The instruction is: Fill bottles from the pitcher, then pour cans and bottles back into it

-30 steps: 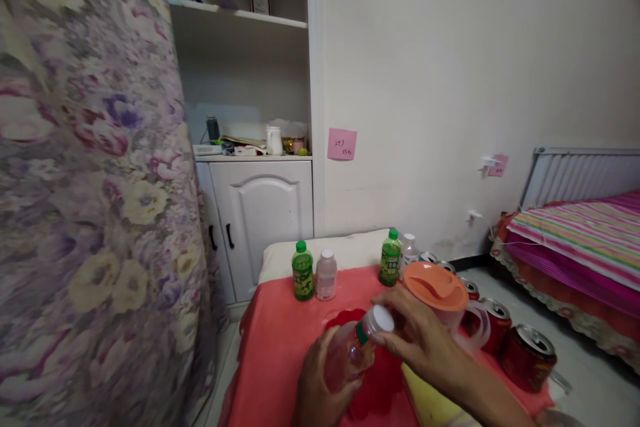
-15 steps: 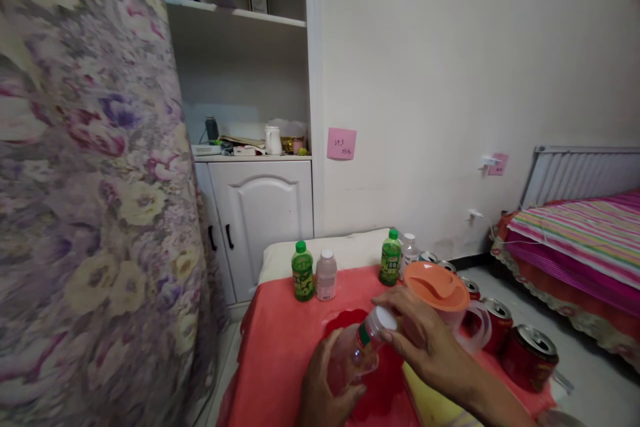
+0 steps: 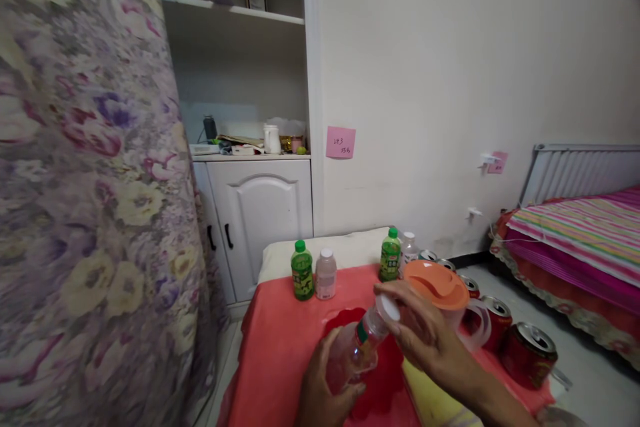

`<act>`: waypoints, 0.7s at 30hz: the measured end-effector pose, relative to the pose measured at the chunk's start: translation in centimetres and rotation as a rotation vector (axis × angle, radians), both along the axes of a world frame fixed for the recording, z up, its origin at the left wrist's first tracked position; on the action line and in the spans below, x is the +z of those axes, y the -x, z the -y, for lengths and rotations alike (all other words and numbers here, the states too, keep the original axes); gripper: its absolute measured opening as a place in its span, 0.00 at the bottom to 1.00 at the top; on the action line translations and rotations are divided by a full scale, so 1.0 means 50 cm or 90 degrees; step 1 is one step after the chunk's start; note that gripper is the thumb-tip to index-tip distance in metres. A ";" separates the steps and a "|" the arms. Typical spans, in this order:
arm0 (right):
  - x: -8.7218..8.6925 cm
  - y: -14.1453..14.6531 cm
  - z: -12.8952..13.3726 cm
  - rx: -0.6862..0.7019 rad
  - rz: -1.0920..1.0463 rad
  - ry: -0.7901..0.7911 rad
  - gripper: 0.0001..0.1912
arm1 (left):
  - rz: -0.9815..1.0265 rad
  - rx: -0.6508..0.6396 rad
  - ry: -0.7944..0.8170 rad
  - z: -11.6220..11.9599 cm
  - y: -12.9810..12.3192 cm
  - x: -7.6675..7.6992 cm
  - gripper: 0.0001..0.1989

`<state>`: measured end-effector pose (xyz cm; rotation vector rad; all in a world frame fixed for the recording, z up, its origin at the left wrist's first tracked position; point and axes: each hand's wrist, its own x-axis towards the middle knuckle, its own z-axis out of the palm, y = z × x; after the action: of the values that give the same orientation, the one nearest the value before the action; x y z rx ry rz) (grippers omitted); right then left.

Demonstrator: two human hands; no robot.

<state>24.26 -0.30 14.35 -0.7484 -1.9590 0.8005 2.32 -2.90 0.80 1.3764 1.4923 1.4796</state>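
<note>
Bottle (image 3: pixel 344 363) in left hand (image 3: pixel 316 383), white cap (image 3: pixel 389 308) in right hand (image 3: pixel 430 337)

My left is wrapped round the body, thumb on the near side, neck leaning up toward my right. My right is narrow: thumb and fingers closed on the cap at the mouth. Can't tell if it's seated or loose. Green band (image 3: pixel 361 333) sits round the neck.

Red basin (image 3: pixel 389 383) is under both hands, bottle above it. Beyond my left: green bottle (image 3: pixel 302 273) and pinkish bottle (image 3: pixel 326 277), upright, side by side on the coral cloth (image 3: pixel 275 347).

Beyond my right: second green bottle (image 3: pixel 390 257), with a white-capped see-through bottle (image 3: pixel 409 250) just right of it. Jug with orange lid (image 3: pixel 436 284) is right beside that hand, red cans (image 3: pixel 527 357) farther right. Yellow item under my right forearm; can't identify.
</note>
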 end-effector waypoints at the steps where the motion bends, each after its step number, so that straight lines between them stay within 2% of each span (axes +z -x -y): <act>1: 0.001 -0.005 0.003 -0.014 -0.018 0.010 0.20 | 0.007 -0.003 -0.001 0.000 0.000 -0.001 0.38; 4: -0.009 -0.022 0.017 -0.032 -0.055 0.067 0.19 | 0.027 -0.006 -0.018 -0.004 -0.002 -0.004 0.37; 6: -0.036 -0.031 0.032 -0.007 -0.098 0.141 0.17 | 0.039 0.000 -0.037 -0.007 -0.004 -0.003 0.36; 8: -0.084 -0.038 0.050 0.026 -0.166 0.235 0.16 | 0.052 0.002 -0.048 -0.009 -0.007 0.003 0.34; 10: -0.146 -0.050 0.066 0.069 -0.212 0.329 0.15 | 0.067 -0.006 -0.044 -0.009 -0.010 0.011 0.34; 12: -0.209 -0.072 0.077 0.072 -0.204 0.378 0.17 | 0.081 -0.016 -0.027 -0.010 -0.013 0.018 0.35; 14: -0.260 -0.108 0.080 -0.014 -0.191 0.383 0.19 | 0.090 -0.020 -0.015 -0.013 -0.014 0.019 0.35; 16: -0.294 -0.154 0.071 -0.101 -0.190 0.364 0.18 | 0.091 -0.019 -0.014 -0.018 -0.014 0.013 0.36; 21: -0.333 -0.263 0.016 -0.382 -0.185 0.276 0.20 | 0.069 -0.042 0.008 -0.036 -0.011 -0.006 0.37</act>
<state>37.39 -1.10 -2.31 -1.3132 -1.2075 0.8992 2.88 -1.12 0.50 1.3048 1.3739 1.4762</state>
